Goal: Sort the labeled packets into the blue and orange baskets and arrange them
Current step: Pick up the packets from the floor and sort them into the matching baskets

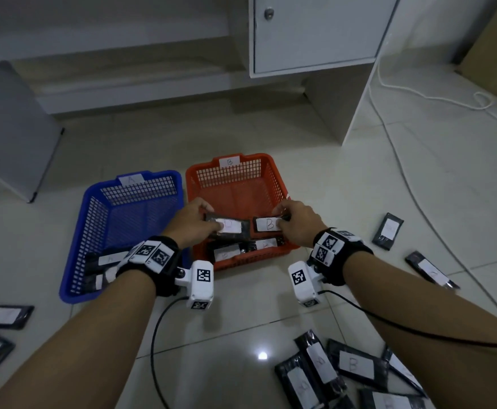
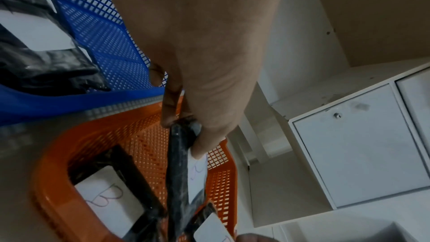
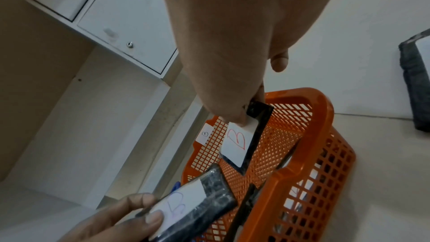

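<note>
Over the orange basket, tagged B, both hands hold black packets with white labels. My left hand pinches one packet by its left end; in the left wrist view that packet hangs edge-on from thumb and fingers. My right hand pinches a second packet marked B by its right end, seen as packet in the right wrist view. Two more B packets lie at the basket's near end. The blue basket, tagged A, holds packets at its near end.
Loose packets lie on the tiled floor: a pile at the near right, two more to the right, others at the near left. A white cabinet stands behind the baskets. A white cable trails across the floor.
</note>
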